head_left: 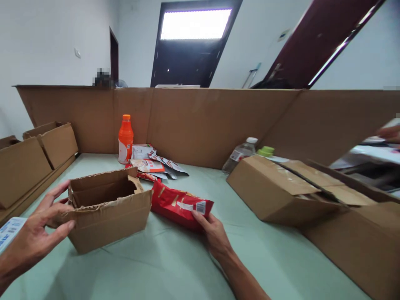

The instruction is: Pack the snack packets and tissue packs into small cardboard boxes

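An open-topped cardboard box [109,227] with torn upper edges rests on the pale green tabletop. My left hand [42,227] grips its left end, thumb on the near side and fingers round the far corner. In my right hand [212,233] is a shiny red snack bag [181,204], pinched at its right end near a white barcode label. The bag lies tilted beside the box, its left end close to the box's right wall. The fingers under the bag are hidden. From this angle the bottom of the box cannot be seen.
Behind the box stand an orange drink bottle [126,139] and a pile of snack packets [148,164]. Cardboard boxes line the left [21,171] and right [281,200]. A clear bottle [242,154] leans near a green cap [266,151]. A cardboard partition [203,125] closes off the back.
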The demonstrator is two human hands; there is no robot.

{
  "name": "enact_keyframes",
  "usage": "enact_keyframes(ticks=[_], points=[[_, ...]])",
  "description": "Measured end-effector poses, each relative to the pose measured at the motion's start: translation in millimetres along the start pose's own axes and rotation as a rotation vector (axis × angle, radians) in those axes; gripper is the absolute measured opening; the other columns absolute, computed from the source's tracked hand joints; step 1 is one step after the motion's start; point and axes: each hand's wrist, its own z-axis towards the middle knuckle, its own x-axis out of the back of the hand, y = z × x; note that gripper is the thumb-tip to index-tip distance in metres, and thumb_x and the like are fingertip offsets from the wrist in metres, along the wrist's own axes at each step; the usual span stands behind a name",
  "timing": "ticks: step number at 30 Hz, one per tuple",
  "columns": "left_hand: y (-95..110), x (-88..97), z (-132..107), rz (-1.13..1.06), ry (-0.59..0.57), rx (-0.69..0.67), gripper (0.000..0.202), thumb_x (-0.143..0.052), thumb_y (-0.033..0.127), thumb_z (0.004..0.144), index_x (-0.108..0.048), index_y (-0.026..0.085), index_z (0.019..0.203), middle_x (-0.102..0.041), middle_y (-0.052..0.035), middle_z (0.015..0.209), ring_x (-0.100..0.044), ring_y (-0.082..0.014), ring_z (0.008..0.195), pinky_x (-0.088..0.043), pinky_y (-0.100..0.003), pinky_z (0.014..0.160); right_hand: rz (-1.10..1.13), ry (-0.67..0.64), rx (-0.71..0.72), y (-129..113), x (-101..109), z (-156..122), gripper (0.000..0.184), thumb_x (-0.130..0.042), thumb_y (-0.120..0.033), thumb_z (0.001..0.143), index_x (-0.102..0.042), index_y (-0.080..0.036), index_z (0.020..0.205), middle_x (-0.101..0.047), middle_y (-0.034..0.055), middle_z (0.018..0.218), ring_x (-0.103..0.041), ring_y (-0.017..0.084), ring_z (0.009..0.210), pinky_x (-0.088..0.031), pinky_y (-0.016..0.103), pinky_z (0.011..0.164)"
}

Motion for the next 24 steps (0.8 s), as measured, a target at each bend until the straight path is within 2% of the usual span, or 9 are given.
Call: enact_keyframes(ticks=[3, 7, 12, 16, 19, 22, 24], points=[[1.6, 1.1, 0.8, -0.084, -0.037, 0.028, 0.012, -0.065, 0.043, 0.086, -0.075, 0.036, 0.086, -0.040, 0.0142, 0.161, -0.047, -0.0362, 0.143, -0.052, -0.052, 0.108, 0.023, -0.009, -0.020, 1.2, 4.4, -2.7, 0.057, -0.085, -0.063, 0.057, -0.079, -0.016, 0.087, -0.079, 0.0083, 0.082, -0.073, 0.029, 0.077, -0.060, 0.041, 0.075], [-2.2, 8.3, -5.8, -0.167, -0.161, -0.003, 0.014, -0.066, 0.041, 0.085, -0.075, 0.032, 0.078, -0.032, 0.0157, 0.165, -0.062, -0.0380, 0.127, -0.061, -0.051, 0.093, 0.045, -0.004, -0.057, -1.2, 12.5, -5.1, 0.054, -0.083, -0.065, 0.059, -0.078, -0.015, 0.080, -0.077, 0.0078, 0.074, -0.072, 0.029, 0.070, -0.060, 0.041, 0.067], [-1.6, 11.0, -14.7, -0.132, -0.177, -0.084, 0.018, -0.063, 0.037, 0.086, -0.074, 0.029, 0.074, -0.034, 0.0148, 0.165, -0.062, -0.0367, 0.126, -0.063, -0.048, 0.086, 0.033, -0.002, -0.063, -2.1, 13.4, -4.7, 0.057, -0.083, -0.065, 0.060, -0.079, -0.016, 0.088, -0.078, 0.0078, 0.079, -0.074, 0.031, 0.076, -0.061, 0.043, 0.073], [0.0, 7.4, -13.5, -0.153, -0.166, -0.092, 0.018, -0.063, 0.037, 0.088, -0.074, 0.028, 0.077, -0.033, 0.0130, 0.165, -0.064, -0.0340, 0.124, -0.062, -0.046, 0.090, -0.016, 0.012, -0.021, 1.9, 13.5, -0.5, 0.066, -0.078, -0.068, 0.063, -0.075, -0.016, 0.104, -0.080, 0.0089, 0.091, -0.075, 0.031, 0.087, -0.061, 0.043, 0.080], [1.2, 6.1, -10.4, -0.187, -0.202, -0.069, 0.019, -0.061, 0.034, 0.090, -0.073, 0.026, 0.078, -0.029, 0.0099, 0.168, -0.062, -0.0328, 0.128, -0.059, -0.042, 0.097, -0.120, 0.070, 0.036, 1.3, 21.1, 4.9, 0.074, -0.074, -0.072, 0.064, -0.071, -0.017, 0.114, -0.078, 0.0112, 0.107, -0.073, 0.031, 0.099, -0.060, 0.041, 0.085], [2.0, 7.1, -7.3, -0.187, -0.270, -0.045, 0.022, -0.058, 0.031, 0.093, -0.071, 0.023, 0.078, -0.020, 0.0062, 0.171, -0.057, -0.0308, 0.133, -0.057, -0.034, 0.101, -0.278, 0.098, 0.112, -10.2, 30.4, 13.2, 0.085, -0.071, -0.074, 0.066, -0.064, -0.018, 0.128, -0.069, 0.0146, 0.131, -0.063, 0.034, 0.123, -0.052, 0.046, 0.100], [2.3, 7.7, -5.8, -0.176, -0.295, -0.085, 0.021, -0.057, 0.028, 0.093, -0.072, 0.021, 0.080, -0.017, 0.0044, 0.172, -0.055, -0.0304, 0.136, -0.055, -0.031, 0.102, -0.405, 0.030, 0.161, -23.4, 32.3, 21.6, 0.086, -0.072, -0.072, 0.067, -0.062, -0.019, 0.134, -0.062, 0.0158, 0.143, -0.054, 0.036, 0.135, -0.044, 0.051, 0.110]])
